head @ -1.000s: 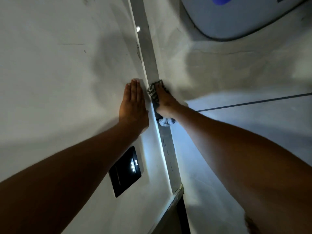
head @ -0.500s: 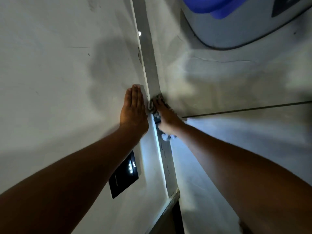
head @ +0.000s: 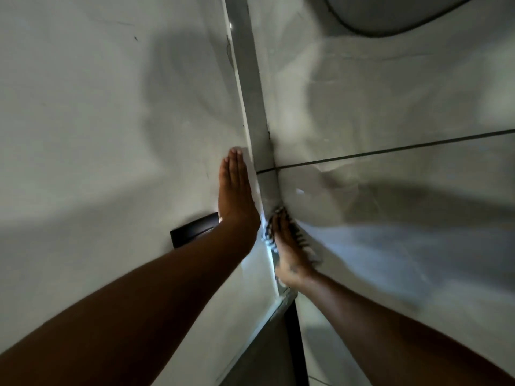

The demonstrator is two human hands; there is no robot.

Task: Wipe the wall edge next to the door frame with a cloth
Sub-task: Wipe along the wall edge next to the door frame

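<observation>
My right hand (head: pixel 289 252) presses a dark-and-white checked cloth (head: pixel 268 235) against the narrow grey wall edge (head: pixel 257 107) that runs up the middle of the view. The cloth shows on both sides of my fingers and is blurred. My left hand (head: pixel 237 196) lies flat with straight fingers on the white wall (head: pixel 97 135) just left of the edge, holding nothing. The top of the door frame (head: pixel 281 305) sits right below my right hand.
A black switch plate (head: pixel 189 231) is on the left wall, partly behind my left wrist. A dark horizontal line (head: pixel 390 150) crosses the right wall. A curved dark-rimmed shape (head: pixel 390 23) shows at the top right. The dark door opening (head: pixel 289 344) lies below the frame.
My right hand with the cloth has slid down the wall edge, from level with my left fingertips to below my left wrist, near the door frame's top. The left hand stays flat on the wall.
</observation>
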